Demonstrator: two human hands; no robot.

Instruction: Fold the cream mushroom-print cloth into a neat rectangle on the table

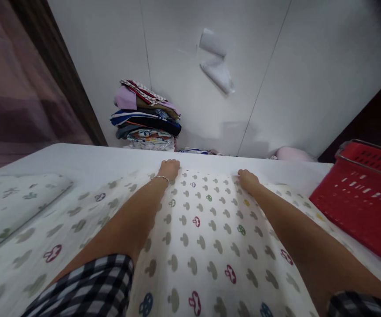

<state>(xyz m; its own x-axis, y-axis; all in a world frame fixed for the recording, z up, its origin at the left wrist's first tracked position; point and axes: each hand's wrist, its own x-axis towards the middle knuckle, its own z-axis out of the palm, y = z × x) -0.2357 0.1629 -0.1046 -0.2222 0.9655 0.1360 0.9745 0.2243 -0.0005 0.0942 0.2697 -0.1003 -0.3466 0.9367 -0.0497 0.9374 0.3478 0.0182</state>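
A white cloth with a mushroom print [206,233] lies spread over the white table, its far edge near the table's back edge. My left hand [170,171], with a thin bracelet at the wrist, has its fingers closed on that far edge, left of the middle. Farther right, my right hand [248,180] pinches the same edge. Between the two hands the cloth runs fairly flat toward me, and its sides spread out beyond both forearms.
On the left lies a folded white cloth with leaf prints [28,193]. A red basket [362,202] stands at the right. Behind the white table [88,154] is a stack of folded clothes [147,116]. White paper [217,61] hangs on the wall.
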